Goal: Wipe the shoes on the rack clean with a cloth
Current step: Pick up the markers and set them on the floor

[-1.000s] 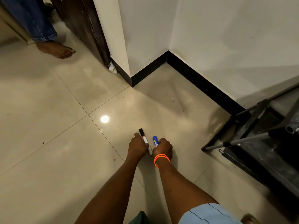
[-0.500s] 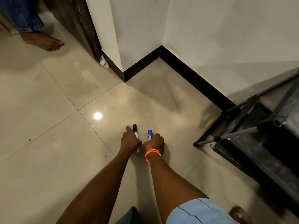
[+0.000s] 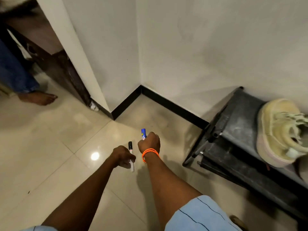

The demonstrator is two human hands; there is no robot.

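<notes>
Showing no readable text, brand, number or sign anywhere. Carrying a small label with a yellowish patch on the blue marker (image 3: 143, 133), but blurring too much for any letters. Bearing a thin red band and some tiny dark print on the white barrel of the black-capped marker (image 3: 131, 155), also too small to make out. Displaying no visible logo or lettering on the pale shoe (image 3: 280, 130) or on the dark rack (image 3: 233, 117).
</notes>
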